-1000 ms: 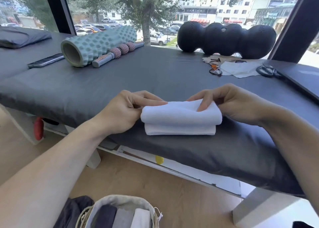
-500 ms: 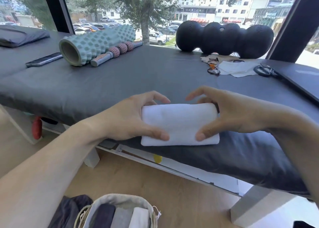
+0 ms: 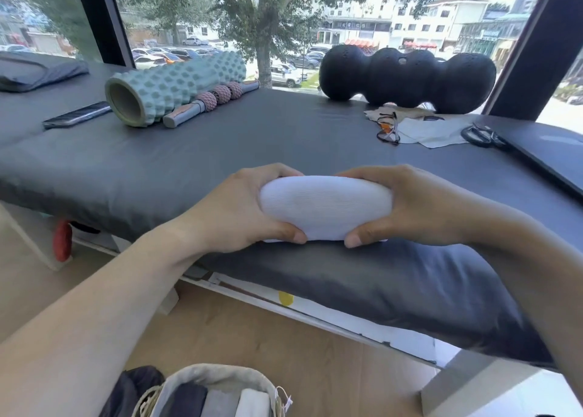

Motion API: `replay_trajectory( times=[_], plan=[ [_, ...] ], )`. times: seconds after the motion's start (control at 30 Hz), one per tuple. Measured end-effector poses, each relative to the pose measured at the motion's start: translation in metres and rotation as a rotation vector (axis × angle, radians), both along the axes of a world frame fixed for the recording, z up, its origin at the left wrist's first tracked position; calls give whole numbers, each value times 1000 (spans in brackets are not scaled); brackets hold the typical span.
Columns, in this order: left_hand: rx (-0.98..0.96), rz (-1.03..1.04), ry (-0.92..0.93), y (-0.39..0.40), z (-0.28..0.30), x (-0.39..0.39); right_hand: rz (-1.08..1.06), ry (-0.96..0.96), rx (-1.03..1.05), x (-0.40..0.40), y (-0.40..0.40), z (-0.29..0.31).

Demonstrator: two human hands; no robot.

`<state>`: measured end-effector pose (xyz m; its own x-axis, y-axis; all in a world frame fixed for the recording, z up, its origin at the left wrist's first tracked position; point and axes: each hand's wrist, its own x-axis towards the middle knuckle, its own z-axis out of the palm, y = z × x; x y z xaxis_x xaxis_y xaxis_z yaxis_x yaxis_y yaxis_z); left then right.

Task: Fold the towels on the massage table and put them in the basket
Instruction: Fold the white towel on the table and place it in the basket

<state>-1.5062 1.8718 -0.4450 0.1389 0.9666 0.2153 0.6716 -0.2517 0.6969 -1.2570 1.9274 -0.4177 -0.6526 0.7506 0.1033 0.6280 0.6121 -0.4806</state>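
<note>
Lifting the Folded Towel for Transfer

Both hands now clamp the white towel (image 3: 325,207) from its ends. The left hand (image 3: 243,210) curls around the left end, thumb underneath; the right hand (image 3: 407,208) mirrors this on the right end. One second earlier the fingers lay on top of the flat bundle; they have since wrapped around it, compressing it into a rounded shape at the near edge of the massage table (image 3: 284,145). Folding appears complete. The basket (image 3: 220,377), holding other folded towels, stands on the floor below, well apart.
</note>
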Motion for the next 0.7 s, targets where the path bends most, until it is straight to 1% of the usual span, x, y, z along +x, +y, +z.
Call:
replay_trajectory(
  times=[0.23,0.37,0.5,0.57,0.7],
  plan=[
    [4,8,-49,7,-4,-2,-55,90,6,1,11,-12],
    [22,-18,-54,8,-3,-2,-26,159,-12,1,16,-16],
    [80,-8,-114,8,1,-2,-16,269,33,1,17,-18],
    [91,3,-105,9,1,-1,-21,276,45,2,19,-18],
    [-13,55,-28,10,-3,0,-38,226,-41,-1,21,-22]
  ],
)
